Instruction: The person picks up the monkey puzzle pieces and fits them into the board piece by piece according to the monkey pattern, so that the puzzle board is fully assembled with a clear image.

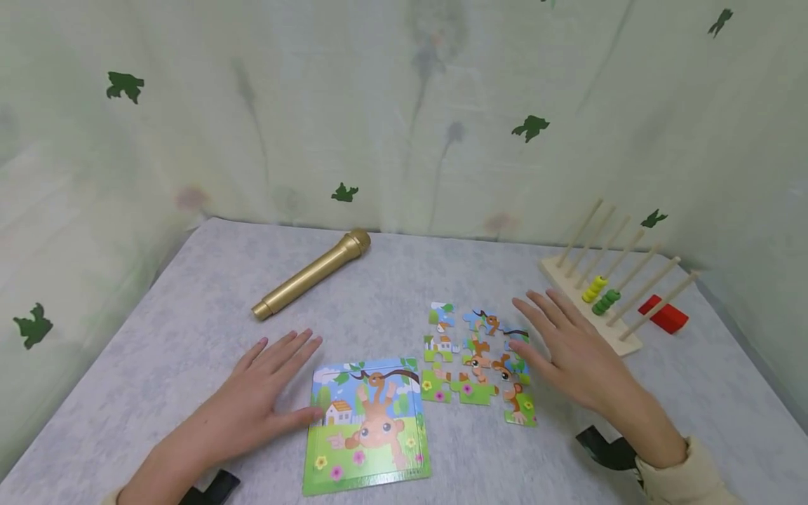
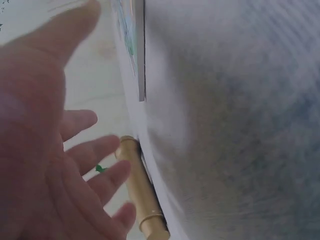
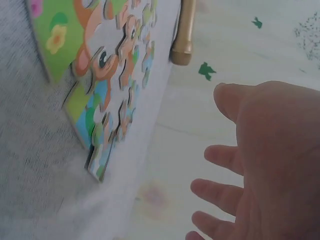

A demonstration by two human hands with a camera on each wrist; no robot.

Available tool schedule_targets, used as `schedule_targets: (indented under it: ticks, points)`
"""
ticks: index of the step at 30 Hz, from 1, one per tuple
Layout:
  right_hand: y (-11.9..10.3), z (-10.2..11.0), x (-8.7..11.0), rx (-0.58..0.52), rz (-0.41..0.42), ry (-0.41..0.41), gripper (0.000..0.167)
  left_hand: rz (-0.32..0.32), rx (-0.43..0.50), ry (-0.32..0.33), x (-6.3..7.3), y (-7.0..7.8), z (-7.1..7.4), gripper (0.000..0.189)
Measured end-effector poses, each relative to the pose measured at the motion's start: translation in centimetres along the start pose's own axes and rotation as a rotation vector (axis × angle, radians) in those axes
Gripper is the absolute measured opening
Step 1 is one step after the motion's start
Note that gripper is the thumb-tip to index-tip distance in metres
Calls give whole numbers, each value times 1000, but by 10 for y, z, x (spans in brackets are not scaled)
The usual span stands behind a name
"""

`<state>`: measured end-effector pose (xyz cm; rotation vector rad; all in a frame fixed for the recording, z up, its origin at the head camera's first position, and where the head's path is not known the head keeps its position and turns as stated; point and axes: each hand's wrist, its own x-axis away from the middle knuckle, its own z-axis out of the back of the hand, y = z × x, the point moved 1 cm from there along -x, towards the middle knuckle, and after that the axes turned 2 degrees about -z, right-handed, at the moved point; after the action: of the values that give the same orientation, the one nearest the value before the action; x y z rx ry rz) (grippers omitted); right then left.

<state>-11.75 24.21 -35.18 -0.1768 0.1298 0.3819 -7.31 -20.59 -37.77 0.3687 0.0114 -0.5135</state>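
Observation:
My left hand [image 1: 259, 400] spreads its fingers beside a square puzzle board [image 1: 369, 473] printed with an upside-down monkey; the thumb overlaps the board's left edge in the head view. Right of the board lie several loose jigsaw pieces [image 1: 473, 393] carrying parts of the same picture. Over their right side is my right hand [image 1: 574, 358], fingers extended and nothing held. In the right wrist view the pieces [image 3: 102, 65] lie flat on the cloth, apart from the palm [image 3: 280, 150]. The left wrist view shows the left hand [image 2: 45, 130] holding nothing, the board's edge [image 2: 141, 55] beyond the thumb.
A gold toy microphone [image 1: 309, 280] lies at the back left of the grey cloth-covered table [image 1: 208, 294]. At the right stands a wooden peg rack [image 1: 621, 344] with yellow and green beads, a red block [image 1: 663, 313] beside it. A pale curtain [image 1: 404, 112] with green leaf shapes surrounds the table.

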Motion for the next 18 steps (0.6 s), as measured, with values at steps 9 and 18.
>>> schedule_targets:
  ticks: [9,18]
  points:
    - [-11,-13,-21,-89,50,-40,66,-36,137,-109,7,-5,-3,106]
    - [-23,-25,-43,-146,135,-6,60,-77,158,-269,11,-1,-5,134]
